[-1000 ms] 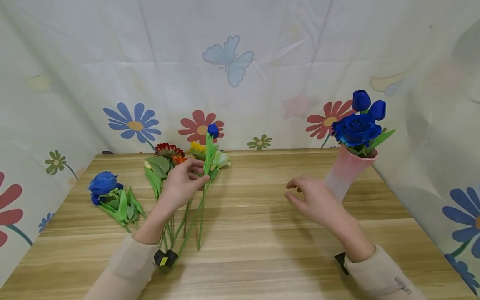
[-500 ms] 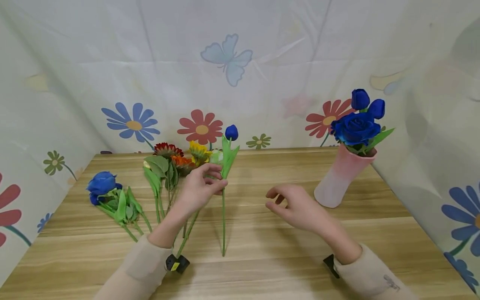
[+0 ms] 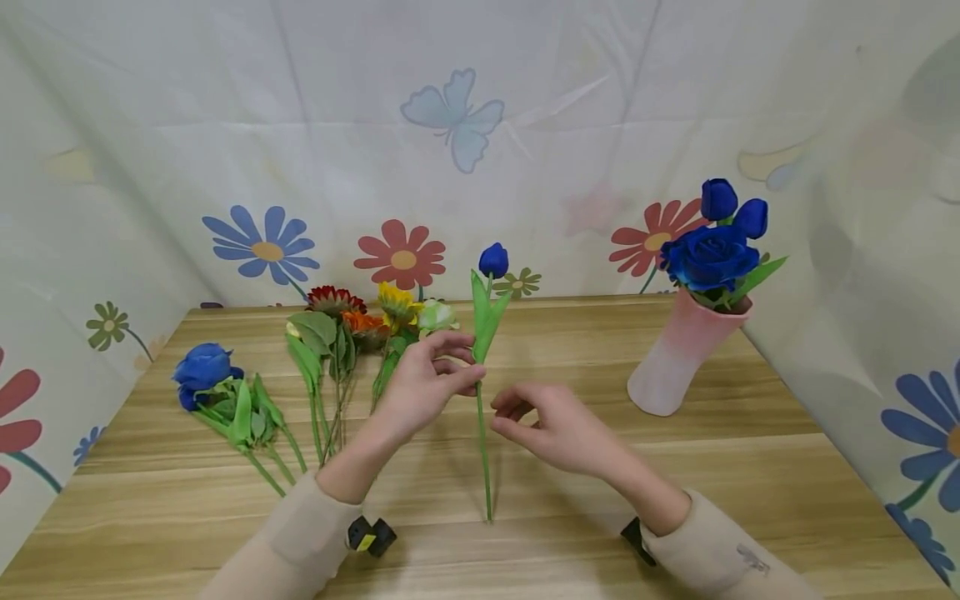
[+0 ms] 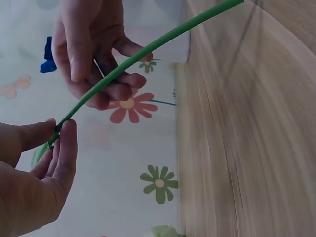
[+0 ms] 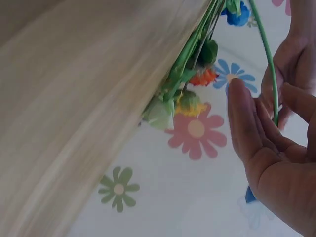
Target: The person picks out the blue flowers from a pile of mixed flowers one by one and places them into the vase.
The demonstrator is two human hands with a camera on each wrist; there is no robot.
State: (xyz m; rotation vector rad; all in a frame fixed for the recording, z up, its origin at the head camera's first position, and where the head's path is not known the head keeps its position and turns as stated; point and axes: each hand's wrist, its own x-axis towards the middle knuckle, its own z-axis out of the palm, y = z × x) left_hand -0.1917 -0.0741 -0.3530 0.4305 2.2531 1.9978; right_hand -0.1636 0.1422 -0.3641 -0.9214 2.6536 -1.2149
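Tulip (image 3: 486, 323), upright over the surface (image 3: 555, 542), strikes us as light and bendy, best taken by the stem (image 3: 483, 442) near its leaves, where our left fingers (image 4: 69, 143) pinch it while our right fingers (image 5: 242, 123) curve loosely nearby, holding nothing.

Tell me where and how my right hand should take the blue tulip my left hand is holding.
Probably pinch the blue tulip by its bare stem below your left hand, coming from your right: that length is nearly upright, slim and leafless, and your right hand is beside it.
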